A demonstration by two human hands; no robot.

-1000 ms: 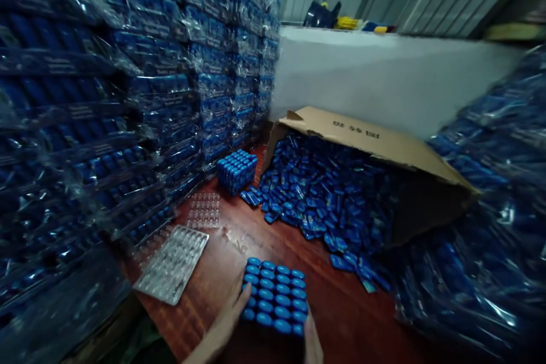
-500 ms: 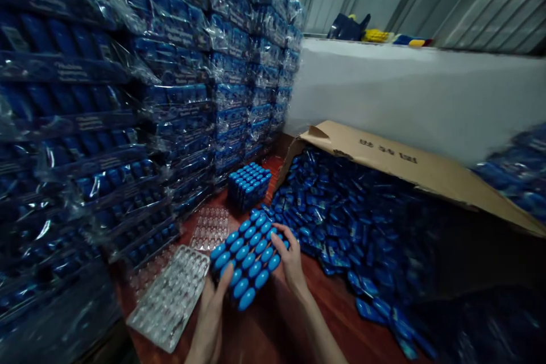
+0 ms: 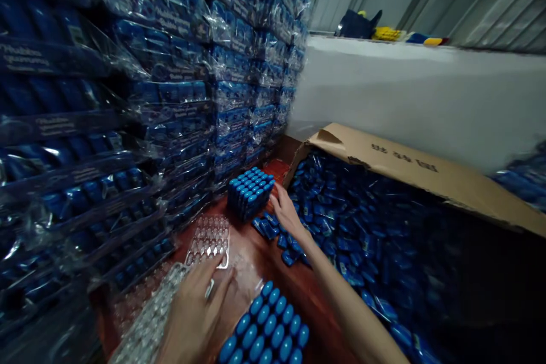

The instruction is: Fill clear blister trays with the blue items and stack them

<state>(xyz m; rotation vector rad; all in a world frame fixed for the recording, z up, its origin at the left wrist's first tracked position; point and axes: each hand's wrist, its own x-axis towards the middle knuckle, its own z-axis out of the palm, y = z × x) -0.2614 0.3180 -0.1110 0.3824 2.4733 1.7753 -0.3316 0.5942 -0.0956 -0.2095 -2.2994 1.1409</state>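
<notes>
My left hand (image 3: pixel 194 304) is over the clear plastic trays at the lower left, its fingers stretched out and apart. Beneath it lies a silvery clear moulded tray (image 3: pixel 149 310), and just past the fingertips is another clear tray (image 3: pixel 209 236) with rows of oval hollows. My right hand (image 3: pixel 286 210) reaches forward, fingers extended along the right side of a block of small blue containers (image 3: pixel 251 187) with rounded tops; whether they press on it I cannot tell. A second set of blue containers in rows (image 3: pixel 273 327) sits nearer, untouched, at the bottom edge.
A cardboard box (image 3: pixel 384 153) on its side spills many loose blue packs (image 3: pixel 336 216) onto the red surface (image 3: pixel 251 256). Tall stacks of film-wrapped blue packs (image 3: pixel 170 74) line the left. Behind stands a white low wall (image 3: pixel 384 85) with dark and yellow items on top.
Both hands have let go of the nearer set of blue containers, which now sits lower in view. My right hand has moved forward to the rear block, my left over the trays.
</notes>
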